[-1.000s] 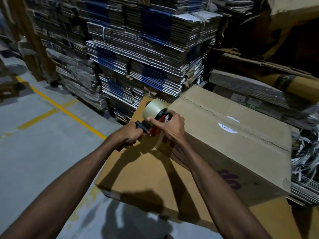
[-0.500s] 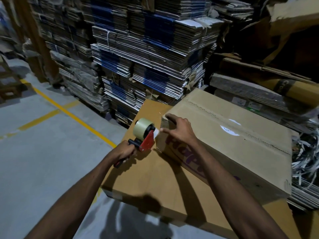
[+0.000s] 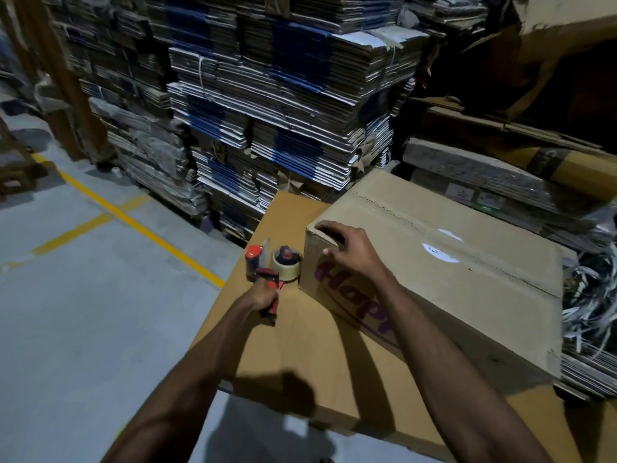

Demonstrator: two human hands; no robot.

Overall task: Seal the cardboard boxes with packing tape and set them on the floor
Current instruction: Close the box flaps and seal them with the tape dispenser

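**Box Sealing: Status and Orientation**

Status. One cardboard box (image 3: 450, 279) lies on a flat cardboard surface (image 3: 300, 355) raised above the concrete floor (image 3: 83, 312). A glossy strip along the top seam suggests tape is already laid there; this is a judgement from the sheen, and whether the strip wraps down the near-left end cannot be told. The box has not yet been set on the floor. Remaining work appears to be finishing or pressing the tape end, then lifting the box down.

Hands. The hands are apart. The left hand (image 3: 263, 297) is clamped round the red handle of the tape dispenser (image 3: 273, 265), which rests on the surface just beside the box's left end. The right hand (image 3: 350, 248) rests on the box's upper-left corner, fingers spread over the edge.

Orientation. The box's long axis runs from near-left to far-right. The top seam follows that axis. The purple lettering on the front face reads along it.

Surroundings. Stacks of flattened cartons (image 3: 283, 111) stand behind.
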